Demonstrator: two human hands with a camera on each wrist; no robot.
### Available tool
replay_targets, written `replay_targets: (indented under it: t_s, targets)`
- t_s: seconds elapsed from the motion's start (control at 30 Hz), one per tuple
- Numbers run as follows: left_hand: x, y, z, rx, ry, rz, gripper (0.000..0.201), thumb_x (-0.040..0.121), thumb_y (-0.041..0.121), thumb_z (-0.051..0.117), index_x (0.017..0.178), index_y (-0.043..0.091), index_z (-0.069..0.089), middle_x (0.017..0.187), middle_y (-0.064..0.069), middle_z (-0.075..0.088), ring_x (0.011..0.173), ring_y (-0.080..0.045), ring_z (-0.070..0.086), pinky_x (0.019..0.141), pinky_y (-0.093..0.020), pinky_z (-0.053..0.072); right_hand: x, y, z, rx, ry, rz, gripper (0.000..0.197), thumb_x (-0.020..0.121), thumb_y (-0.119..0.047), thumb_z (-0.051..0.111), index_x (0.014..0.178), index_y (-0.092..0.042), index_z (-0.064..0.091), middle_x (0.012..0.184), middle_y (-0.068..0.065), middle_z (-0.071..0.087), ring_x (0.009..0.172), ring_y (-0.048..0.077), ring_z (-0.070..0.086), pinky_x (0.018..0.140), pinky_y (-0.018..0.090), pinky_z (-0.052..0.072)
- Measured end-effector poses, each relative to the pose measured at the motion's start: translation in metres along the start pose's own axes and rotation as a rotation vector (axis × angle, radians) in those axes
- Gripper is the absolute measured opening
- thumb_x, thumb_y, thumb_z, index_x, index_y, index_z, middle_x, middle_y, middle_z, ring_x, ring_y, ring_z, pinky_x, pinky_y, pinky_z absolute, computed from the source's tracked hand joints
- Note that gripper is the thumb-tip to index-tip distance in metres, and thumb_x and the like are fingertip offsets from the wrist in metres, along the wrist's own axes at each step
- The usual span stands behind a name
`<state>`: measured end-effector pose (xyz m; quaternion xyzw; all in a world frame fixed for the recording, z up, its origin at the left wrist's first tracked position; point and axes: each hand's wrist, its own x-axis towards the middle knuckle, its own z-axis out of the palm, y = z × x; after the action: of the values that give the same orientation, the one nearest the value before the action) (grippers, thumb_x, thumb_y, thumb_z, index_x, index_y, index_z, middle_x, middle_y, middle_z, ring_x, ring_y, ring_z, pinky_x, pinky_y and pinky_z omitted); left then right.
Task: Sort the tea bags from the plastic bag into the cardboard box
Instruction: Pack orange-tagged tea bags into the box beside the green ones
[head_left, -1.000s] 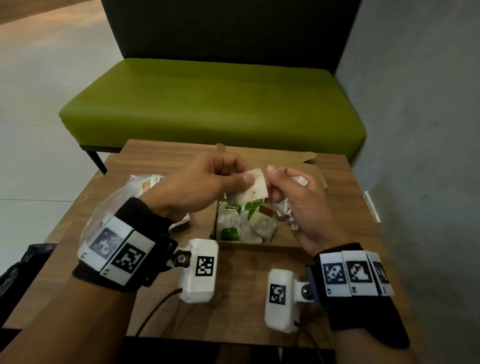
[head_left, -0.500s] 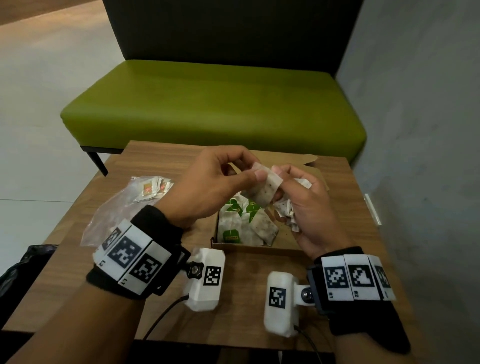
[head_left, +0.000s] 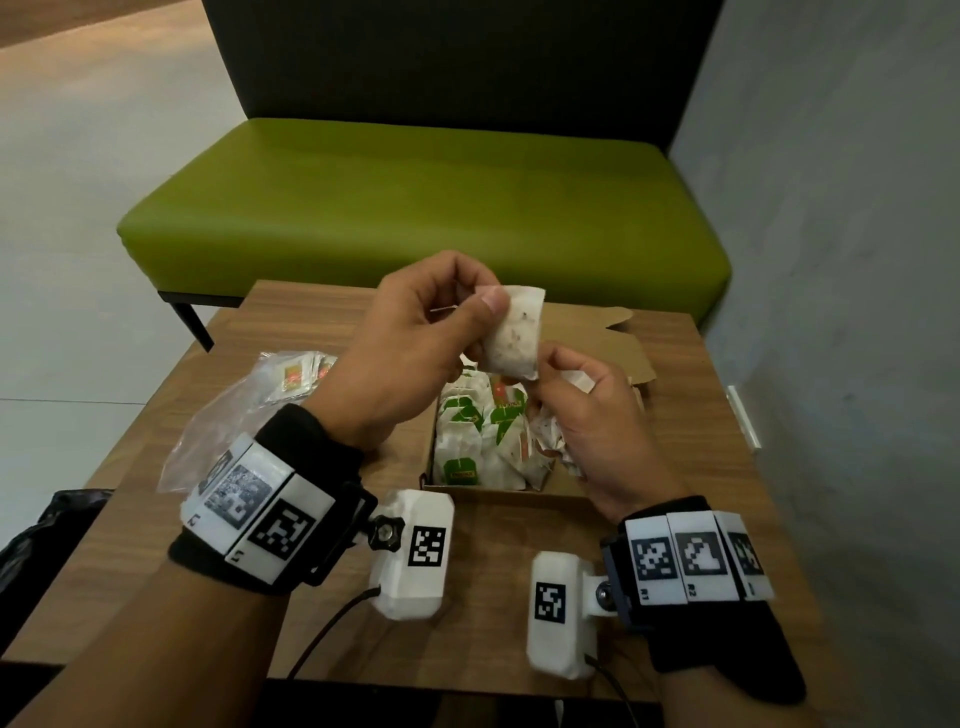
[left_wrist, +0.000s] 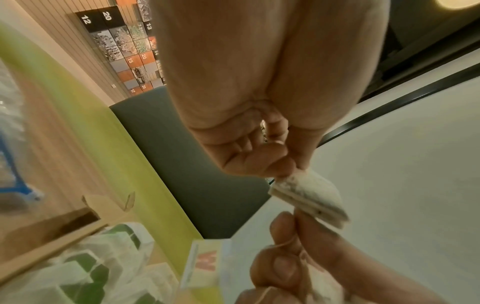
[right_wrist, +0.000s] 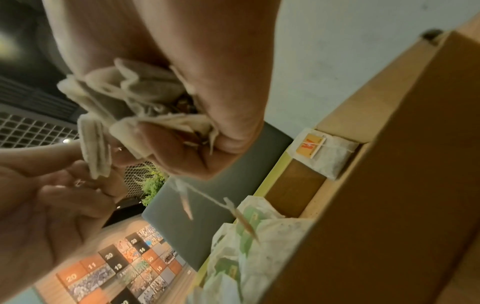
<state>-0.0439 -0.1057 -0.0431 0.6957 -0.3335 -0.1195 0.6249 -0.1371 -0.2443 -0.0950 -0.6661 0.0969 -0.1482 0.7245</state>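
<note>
Above the box: single tea bag (head_left: 514, 332) held in the air between both hands, over the far end of the cardboard box (head_left: 618, 343); white paper, dark specks showing through.
Left hand (head_left: 410, 353): thumb and forefinger pinched together on the upper corner of the tea bag; other fingers curled behind.
Right hand (head_left: 587, 415): fingertips (left_wrist: 285, 228) touching the tea bag's lower edge; rest of the hand clamped around a crumpled bunch of tea bags (right_wrist: 135, 107), strings and paper tags trailing below the fist.
Cardboard box: open, on the wooden table (head_left: 509, 587), just under the hands; flaps folded back on the far side.
Box contents: sorted tea bags (head_left: 478, 441) packed along the left portion, mostly green tags, one red-and-yellow tag near the far end; bare cardboard floor on the right part.
Plastic bag (head_left: 228, 415): clear, lying flat on the table left of the box, behind the left wrist; a few sachets (head_left: 296, 376) with red-and-yellow print inside at its far end.
Beyond the table: green bench (head_left: 415, 208) with dark backrest; grey wall on the right.
Near left corner: black bag (head_left: 47, 535) on the floor beside the table.
Wrists: black bands with white marker blocks; white camera housings hanging beneath, cables trailing toward the near table edge.
</note>
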Motion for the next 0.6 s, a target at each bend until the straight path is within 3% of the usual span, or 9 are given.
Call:
replay_targets:
  t_s: [0.07,0.17,0.33,0.47,0.6]
  targets:
    - [0.002,-0.002,-0.001,0.034,0.062,0.016,0.009,0.097,0.013,0.059,0.088,0.012,0.059,0.073,0.002,0.057,0.06,-0.004,0.052,0.05,-0.015,0.041,-0.001,0.0,0.002,-0.11,-0.033,-0.009,0.018,0.097,-0.019,0.065,0.082,-0.016,0.073,0.083,0.005,0.072,0.08,0.008,0.064,0.079,0.032,0.052]
    - [0.005,-0.007,-0.003,0.105,0.155,0.028,0.011,0.098,0.016,0.059,0.087,0.016,0.059,0.076,0.002,0.056,0.062,-0.007,0.054,0.05,-0.014,0.041,-0.001,0.002,0.004,-0.221,-0.101,0.007,0.016,0.095,-0.023,0.068,0.082,-0.018,0.074,0.094,0.006,0.074,0.093,0.014,0.069,0.089,0.034,0.054]
    - [0.008,-0.017,-0.009,0.209,0.312,0.052,0.012,0.097,0.023,0.06,0.086,0.024,0.058,0.083,0.001,0.061,0.072,-0.016,0.062,0.057,-0.033,0.053,-0.002,0.003,0.006,-0.289,-0.183,-0.02,0.013,0.095,-0.021,0.069,0.087,-0.01,0.071,0.09,-0.004,0.07,0.092,0.009,0.064,0.088,0.027,0.051]
    - [0.007,-0.019,-0.007,0.387,0.32,0.096,0.011,0.097,0.028,0.06,0.087,0.025,0.058,0.08,0.007,0.063,0.069,-0.015,0.065,0.056,-0.03,0.053,-0.001,0.0,0.007,-0.283,-0.171,-0.021,0.011,0.094,-0.021,0.069,0.086,-0.013,0.072,0.09,-0.005,0.071,0.093,0.009,0.065,0.09,0.03,0.05]
    - [0.004,-0.019,-0.003,0.518,0.262,0.122,0.01,0.097,0.03,0.06,0.088,0.025,0.058,0.08,0.012,0.062,0.073,-0.003,0.06,0.061,-0.023,0.049,0.0,0.002,0.008,-0.241,-0.123,-0.003,0.015,0.094,-0.026,0.069,0.083,-0.017,0.073,0.098,0.007,0.073,0.103,0.022,0.067,0.1,0.047,0.05]
